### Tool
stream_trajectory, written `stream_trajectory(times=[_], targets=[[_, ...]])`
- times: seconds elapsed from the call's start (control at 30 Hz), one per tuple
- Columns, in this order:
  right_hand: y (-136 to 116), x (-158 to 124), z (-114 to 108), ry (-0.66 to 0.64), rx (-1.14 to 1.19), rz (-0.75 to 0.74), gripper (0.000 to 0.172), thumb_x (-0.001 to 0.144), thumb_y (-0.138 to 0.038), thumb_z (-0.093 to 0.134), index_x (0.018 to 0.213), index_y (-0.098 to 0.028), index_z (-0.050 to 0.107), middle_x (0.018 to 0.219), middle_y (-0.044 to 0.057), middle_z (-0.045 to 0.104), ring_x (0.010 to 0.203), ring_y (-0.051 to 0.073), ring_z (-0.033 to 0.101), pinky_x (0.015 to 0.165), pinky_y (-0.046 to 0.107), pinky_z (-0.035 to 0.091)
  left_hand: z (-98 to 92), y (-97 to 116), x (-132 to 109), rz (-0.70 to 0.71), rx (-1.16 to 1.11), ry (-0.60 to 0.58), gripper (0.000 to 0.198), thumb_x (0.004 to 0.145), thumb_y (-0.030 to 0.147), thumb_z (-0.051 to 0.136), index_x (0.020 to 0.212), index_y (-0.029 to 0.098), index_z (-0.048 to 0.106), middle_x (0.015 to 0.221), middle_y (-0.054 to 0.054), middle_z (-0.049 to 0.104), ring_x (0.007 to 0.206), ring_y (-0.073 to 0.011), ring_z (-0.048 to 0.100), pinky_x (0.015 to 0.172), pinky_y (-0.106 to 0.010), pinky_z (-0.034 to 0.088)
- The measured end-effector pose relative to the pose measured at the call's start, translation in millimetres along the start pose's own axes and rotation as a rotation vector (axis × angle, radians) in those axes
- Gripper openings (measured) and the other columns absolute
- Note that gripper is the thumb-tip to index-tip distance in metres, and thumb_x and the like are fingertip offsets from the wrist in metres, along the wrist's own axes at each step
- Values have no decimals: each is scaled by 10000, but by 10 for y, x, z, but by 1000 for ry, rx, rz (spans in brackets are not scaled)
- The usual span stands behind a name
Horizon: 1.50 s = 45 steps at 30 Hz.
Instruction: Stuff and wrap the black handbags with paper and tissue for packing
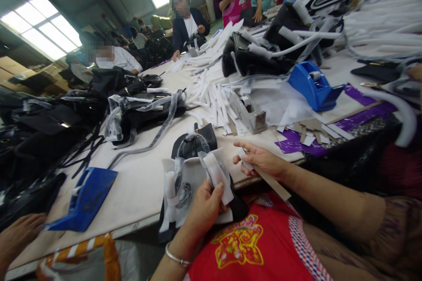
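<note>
In front of me a black handbag [194, 140] lies at the table's edge, with white foam sheet [193, 167] and clear plastic wrap around its strap. My left hand [206, 204], with a bangle at its wrist, pinches a white foam piece [217, 178] against the bag. To the right, my right hand [259, 160] grips a long tan paper strip [273, 184]. A small white piece [244, 158] shows at these fingers too. The two hands are apart.
A grey tape dispenser [249, 112] and a blue tape dispenser [314, 88] stand beyond my right hand. Another blue dispenser [85, 199] is at left, near another person's hand [23, 232]. White foam strips [211, 96] and black bags [148, 109] cover much of the table. Co-workers are across it.
</note>
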State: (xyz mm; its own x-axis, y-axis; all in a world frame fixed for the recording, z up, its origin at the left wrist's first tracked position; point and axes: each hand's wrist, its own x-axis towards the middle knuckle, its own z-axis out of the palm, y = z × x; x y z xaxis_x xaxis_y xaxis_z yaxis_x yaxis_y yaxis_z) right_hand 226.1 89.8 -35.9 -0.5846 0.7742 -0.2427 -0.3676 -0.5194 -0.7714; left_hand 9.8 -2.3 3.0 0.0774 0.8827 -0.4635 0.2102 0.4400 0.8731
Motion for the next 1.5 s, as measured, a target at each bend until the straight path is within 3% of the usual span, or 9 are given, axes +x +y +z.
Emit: stream_trajectory(times=[0.1,0.27,0.4,0.47,0.6,0.7,0.93,1.3,1.5], targets=[[-6,4,9,44,-49,18,474,839,-403,684,1224,-223,476,781,-31,594,462,61,478,421,190,335,4,0,0,6,3,3,464,852,594,577,1002,155,561,549,43,554,434,-88,486,434,-186,346],[-21,-29,105,77,-180,46,433,831,-597,637,935,-194,517,610,-85,477,369,20,306,358,159,201,4,0,-2,15,9,5,432,871,560,565,1024,156,555,580,46,551,453,-85,501,447,-186,365],[11,-34,123,32,-307,51,466,802,-621,651,789,-170,535,631,-27,578,395,57,476,360,174,301,-10,-16,2,7,21,-8,431,879,567,549,1014,157,549,615,42,557,459,-84,509,448,-187,380],[19,-30,113,31,-322,37,469,793,-619,661,826,-158,582,611,-22,583,403,71,498,370,181,323,-15,-25,7,9,19,-11,442,874,575,553,1014,156,550,616,40,561,454,-84,508,444,-187,379],[-3,-30,96,4,-264,46,481,814,-628,638,937,-165,594,516,-94,419,363,29,289,355,158,213,-19,-42,16,19,22,-10,439,886,568,539,1026,152,545,594,41,566,443,-83,500,437,-183,361],[-19,-45,98,-29,-253,43,473,846,-644,585,958,-185,556,522,-108,361,388,36,232,355,157,192,-21,-46,17,22,38,-10,422,895,553,533,1024,152,546,581,44,558,448,-85,503,446,-184,371],[-27,-57,189,34,-403,85,358,775,-471,721,870,-214,491,491,-122,374,386,37,273,343,146,227,-21,-16,2,20,45,-4,421,898,554,528,1020,151,546,582,42,556,454,-84,499,449,-185,368],[18,-88,186,-120,-386,133,466,840,-663,570,825,-212,451,448,-117,443,284,46,355,285,140,261,-34,-73,32,22,43,-10,401,907,536,527,1035,156,539,624,39,567,468,-87,523,459,-191,396],[16,-88,136,-166,-375,146,419,937,-607,447,918,-196,524,425,-110,463,256,59,344,280,149,265,-42,-92,40,37,35,-23,410,914,540,516,1049,153,538,610,41,563,462,-83,511,453,-185,382]])
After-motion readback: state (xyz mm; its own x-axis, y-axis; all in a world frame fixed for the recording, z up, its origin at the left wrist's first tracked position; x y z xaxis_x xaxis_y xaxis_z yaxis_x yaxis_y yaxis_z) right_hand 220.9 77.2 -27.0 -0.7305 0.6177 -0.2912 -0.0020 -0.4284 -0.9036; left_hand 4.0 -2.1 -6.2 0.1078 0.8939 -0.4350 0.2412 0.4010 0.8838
